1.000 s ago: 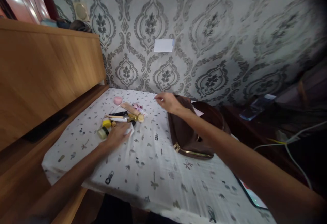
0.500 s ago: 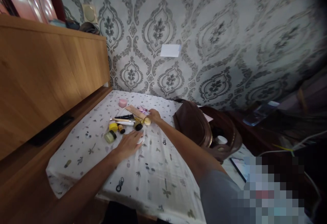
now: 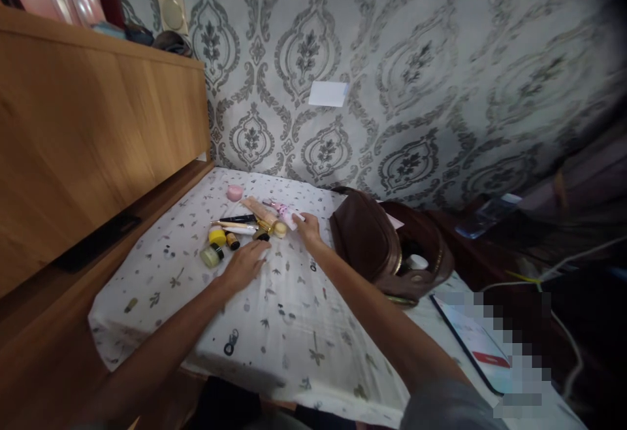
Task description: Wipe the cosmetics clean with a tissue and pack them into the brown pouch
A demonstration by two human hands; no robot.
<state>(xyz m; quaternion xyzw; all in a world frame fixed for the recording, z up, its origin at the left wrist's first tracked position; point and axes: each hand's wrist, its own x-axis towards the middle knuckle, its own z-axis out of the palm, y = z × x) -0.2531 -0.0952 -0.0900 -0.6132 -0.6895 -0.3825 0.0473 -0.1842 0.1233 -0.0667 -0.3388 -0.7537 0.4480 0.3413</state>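
My right hand [image 3: 305, 229] is closed around the near end of a pink and white tube [image 3: 284, 212] lying at the right of a pile of cosmetics. My left hand [image 3: 245, 264] rests low over the cloth with its fingers apart, close to a dark-lidded jar [image 3: 261, 236] that it partly hides. Beside these lie a beige tube [image 3: 259, 209] with a pale cap, a black tube [image 3: 238, 219] and a white-and-tan brush-like stick [image 3: 240, 228]. At the left of the pile are a yellow-lidded jar [image 3: 217, 236], a small amber bottle [image 3: 232, 241] and a pale green jar [image 3: 210, 255].
A pink round container [image 3: 234, 192] sits farther back on the patterned cloth [image 3: 181, 325]. To the right stands an unzipped brown bag [image 3: 365, 234], with a phone or tablet [image 3: 470, 338] near it. A wooden cabinet [image 3: 108, 110] borders the left side; the papered wall rises behind.
My right hand has shifted slightly right, and the pink and white tube now shows more fully in its fingers. My left hand has drawn back a little to the left.
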